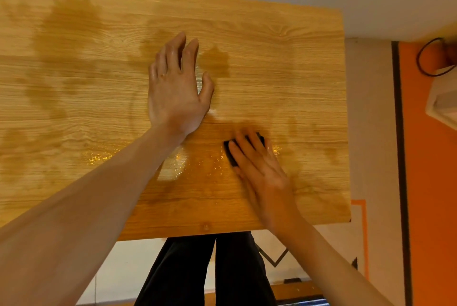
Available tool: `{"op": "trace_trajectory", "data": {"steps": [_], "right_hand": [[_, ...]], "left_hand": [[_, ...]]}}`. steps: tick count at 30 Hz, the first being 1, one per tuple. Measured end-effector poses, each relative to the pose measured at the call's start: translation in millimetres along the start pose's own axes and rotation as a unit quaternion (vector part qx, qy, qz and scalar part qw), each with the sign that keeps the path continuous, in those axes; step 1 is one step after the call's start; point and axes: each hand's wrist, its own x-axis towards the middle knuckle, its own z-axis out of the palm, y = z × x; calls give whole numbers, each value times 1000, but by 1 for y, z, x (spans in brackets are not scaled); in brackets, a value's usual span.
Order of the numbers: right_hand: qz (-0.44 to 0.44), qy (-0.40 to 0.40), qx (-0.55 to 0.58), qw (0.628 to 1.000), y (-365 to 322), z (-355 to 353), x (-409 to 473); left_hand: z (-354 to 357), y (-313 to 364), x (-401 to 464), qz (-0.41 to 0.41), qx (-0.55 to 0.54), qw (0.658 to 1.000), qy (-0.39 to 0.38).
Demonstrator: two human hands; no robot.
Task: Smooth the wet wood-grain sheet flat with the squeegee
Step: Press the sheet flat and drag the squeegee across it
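Note:
The wood-grain sheet (284, 63) covers the whole tabletop, with dark wet patches and shiny water drops near the front middle. My left hand (175, 90) lies flat on the sheet at its centre, fingers spread and pointing away from me. My right hand (259, 169) is blurred and presses a small black squeegee (231, 155) onto the sheet at the front right. Most of the squeegee is hidden under my fingers.
The table's front edge (197, 231) runs just above my dark trousers (197, 273). A white box-like object (442, 98) with a black cable (425, 58) stands off the table's right side, over an orange floor area (430, 182).

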Motion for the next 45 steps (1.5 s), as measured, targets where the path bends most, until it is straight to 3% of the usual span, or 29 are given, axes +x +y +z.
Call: {"op": "trace_trajectory", "data": {"steps": [3,6,9,11,14,16,20,23,28,30,36,42,45], "right_hand": [[-4,-20,-89,996,25,-9,52],[93,60,-98,989,53,-12,115],[175,124,-91,972,43,-2,109],[159,99,-106,977,18,4,58],[87,-3,-51,995,-1,-1,-13],[47,-32,-76,995,20,-15,0],[153,61,-52,985,68,-30,86],[151,77,-62,984,72,-29,73],[105,28,-169,980,44,-15,-39],[102,10,-144,984,54,-18,-26],[177,60,-23,982,94,-44,76],[158,42,-11,986,66,-45,-52],[145,25,-36,988,81,-55,-42]], "left_hand": [[-1,2,2,1,1,1000,7],[-2,2,2,3,9,1000,12],[-2,2,-1,6,16,1000,16],[-2,2,-3,12,11,1000,23],[-3,2,-2,10,3,1000,24],[-3,2,-1,7,3,1000,25],[-3,3,0,11,8,1000,24],[-3,3,-1,11,13,1000,20],[-3,2,-1,13,8,1000,20],[-3,2,-1,18,1,1000,13],[-14,2,-21,8,-57,998,-28],[-20,8,-95,16,-69,996,-50],[-22,6,-111,5,-72,996,-45]]}}
